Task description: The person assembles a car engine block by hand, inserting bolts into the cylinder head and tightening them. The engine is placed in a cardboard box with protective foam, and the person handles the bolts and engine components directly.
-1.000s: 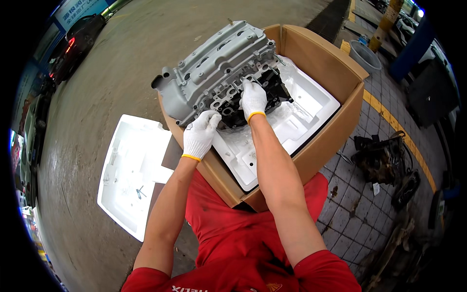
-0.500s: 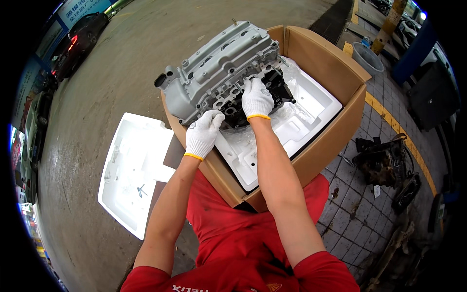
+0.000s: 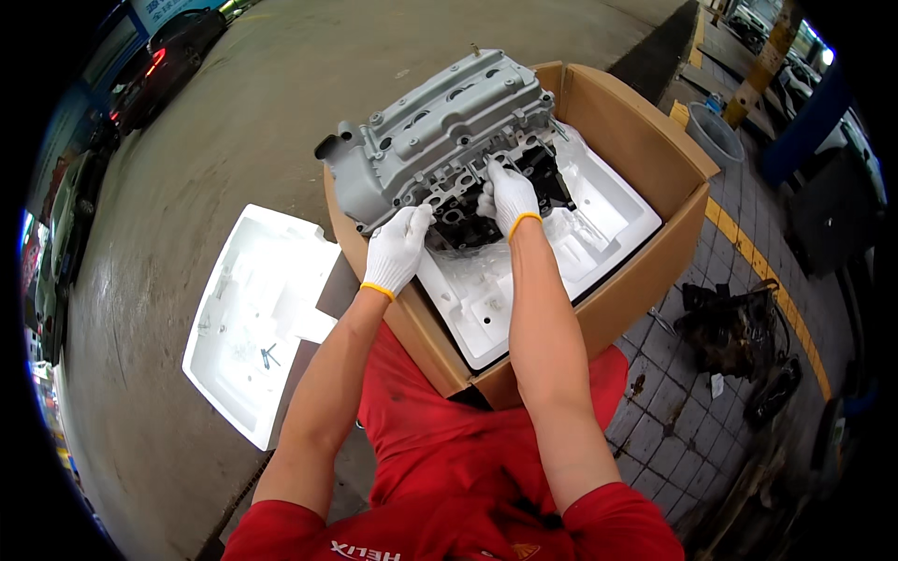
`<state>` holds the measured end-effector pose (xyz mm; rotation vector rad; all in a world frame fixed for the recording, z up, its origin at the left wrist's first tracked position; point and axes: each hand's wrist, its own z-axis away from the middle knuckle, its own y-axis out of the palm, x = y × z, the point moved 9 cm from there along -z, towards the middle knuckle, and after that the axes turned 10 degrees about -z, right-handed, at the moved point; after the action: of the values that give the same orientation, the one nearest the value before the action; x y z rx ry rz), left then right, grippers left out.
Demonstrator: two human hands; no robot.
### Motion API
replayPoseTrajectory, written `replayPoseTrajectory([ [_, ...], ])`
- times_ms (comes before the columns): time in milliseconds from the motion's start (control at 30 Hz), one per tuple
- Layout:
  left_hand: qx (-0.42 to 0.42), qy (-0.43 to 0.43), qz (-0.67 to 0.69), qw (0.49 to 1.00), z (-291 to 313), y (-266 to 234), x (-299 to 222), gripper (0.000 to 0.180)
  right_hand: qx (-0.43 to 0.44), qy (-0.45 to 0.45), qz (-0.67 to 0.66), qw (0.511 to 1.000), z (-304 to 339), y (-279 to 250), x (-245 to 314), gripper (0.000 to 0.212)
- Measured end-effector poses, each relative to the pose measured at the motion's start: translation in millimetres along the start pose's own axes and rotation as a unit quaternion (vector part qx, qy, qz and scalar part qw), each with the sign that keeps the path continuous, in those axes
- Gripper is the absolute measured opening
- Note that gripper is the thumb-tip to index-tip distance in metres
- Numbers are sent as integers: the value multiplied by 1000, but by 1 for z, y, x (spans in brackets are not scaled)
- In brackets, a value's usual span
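A grey engine (image 3: 440,117) with a dark lower block sits tilted in a cardboard box (image 3: 636,126), at the box's far left side. White foam packing (image 3: 613,210) lines the box around it, with clear plastic film (image 3: 472,271) below the block. My right hand (image 3: 513,198), in a white knit glove, has its thumb and fingers pinched at the ported side of the engine; what lies between the fingertips is too small to name. My gloved left hand (image 3: 397,248) is closed at the engine's lower left corner, and its fingertips are partly hidden.
A white foam tray (image 3: 248,323) with small dark bolts (image 3: 269,355) lies on the left. Dirty engine parts (image 3: 725,327) rest on the tiled floor at right. A grey bucket (image 3: 716,133) stands beyond the box. Cars (image 3: 168,70) are parked at far left.
My whole view has shifted, so the engine and box appear slightly lower and further right. My right hand has turned a little, its lower fingers now curled. The left hand stays at the engine's corner.
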<state>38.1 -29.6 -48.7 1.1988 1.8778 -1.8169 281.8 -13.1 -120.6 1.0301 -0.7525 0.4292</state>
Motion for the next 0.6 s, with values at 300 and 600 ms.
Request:
replayPoseTrajectory([
  [300,57,-150,264,951,-9,-10,30,85,323,-37,397,858,119,121,-17,64],
  [600,122,-128,471,864,-20,11,46,89,283,-192,575,743,138,144,-9,78],
])
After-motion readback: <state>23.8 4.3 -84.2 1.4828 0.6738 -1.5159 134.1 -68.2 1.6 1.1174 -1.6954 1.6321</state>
